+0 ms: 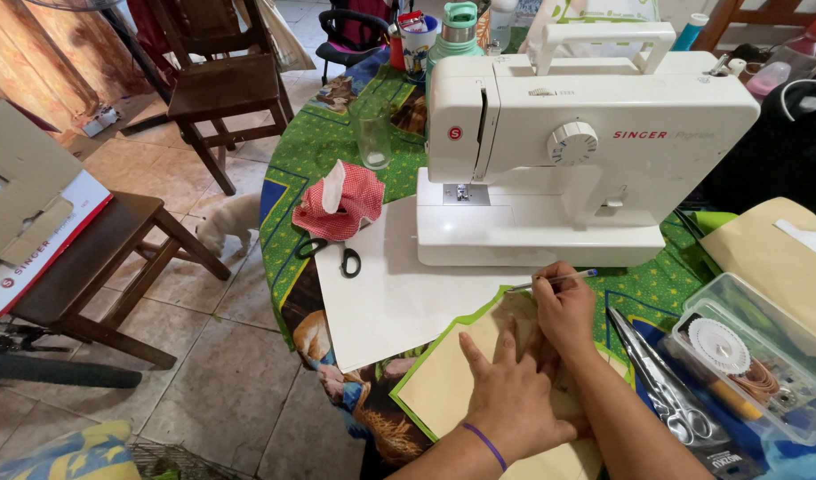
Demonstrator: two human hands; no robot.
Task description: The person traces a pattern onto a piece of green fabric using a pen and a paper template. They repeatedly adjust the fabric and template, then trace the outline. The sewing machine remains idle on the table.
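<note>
I count one sewing machine (568, 142), two pairs of scissors (341, 258) (666, 391), one drinking glass (373, 138), one pen (555, 281) and two wooden chairs (221, 84) (97, 267).

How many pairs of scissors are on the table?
2. Black-handled scissors lie left of the sewing machine, beside the red cloth. Silver scissors lie right of the right hand, near the clear box. Others may be hidden.

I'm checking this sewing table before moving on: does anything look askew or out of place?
Mostly orderly. The large white paper sheet overhangs the table's near edge, and the black-handled scissors lie on its corner beside crumpled red checked fabric. Nothing looks spilled or damaged.
</note>
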